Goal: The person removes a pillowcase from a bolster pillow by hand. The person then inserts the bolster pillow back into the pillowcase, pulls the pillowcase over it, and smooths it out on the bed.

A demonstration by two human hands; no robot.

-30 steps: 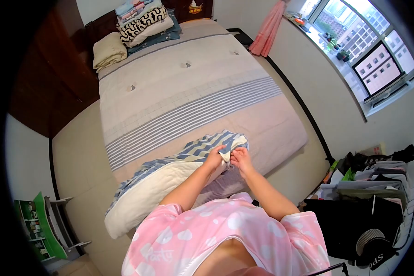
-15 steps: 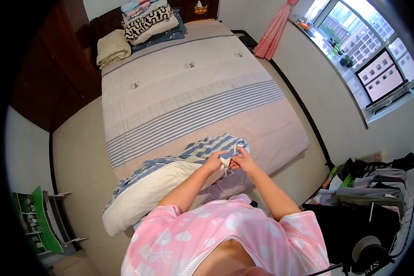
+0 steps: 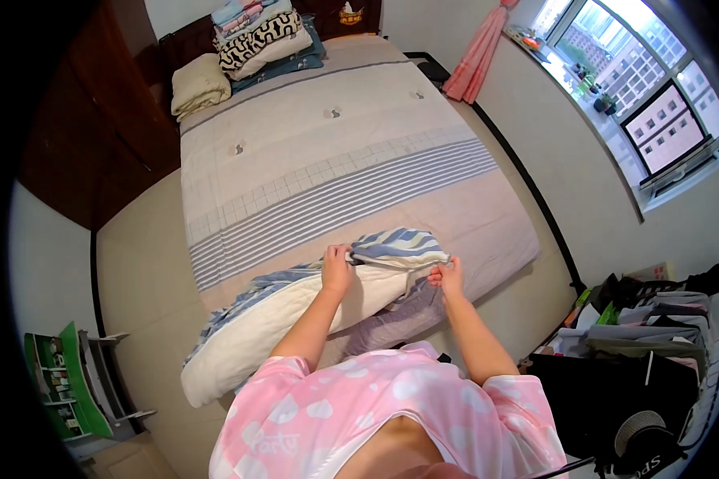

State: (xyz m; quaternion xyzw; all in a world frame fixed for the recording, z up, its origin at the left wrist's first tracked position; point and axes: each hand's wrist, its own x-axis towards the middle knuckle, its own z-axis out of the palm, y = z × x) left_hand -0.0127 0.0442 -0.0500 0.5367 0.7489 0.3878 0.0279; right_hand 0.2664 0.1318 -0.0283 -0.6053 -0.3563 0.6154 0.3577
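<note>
A white quilt (image 3: 272,331) and a blue-striped quilt cover (image 3: 399,243) lie together in a loose heap across the foot of the bed. My left hand (image 3: 337,270) is closed on the cover's edge near the heap's middle. At the heap's right end, my right hand (image 3: 449,279) pinches a corner of the same cover. Between the two hands the striped edge stretches almost level, with white fabric showing below it. Whether the quilt sits inside the cover or only against it, I cannot tell.
Under the heap is a bed (image 3: 335,152) with a pale striped bedspread. Folded bedding (image 3: 260,44) is stacked at its head. A clothes rack (image 3: 655,327) stands to the right, a green shelf (image 3: 80,383) to the left. A window (image 3: 639,88) is at the upper right.
My hands were close together at the cover's right corner. Now they are apart: the left has moved left along the edge, the right slightly right, drawing the edge out between them.
</note>
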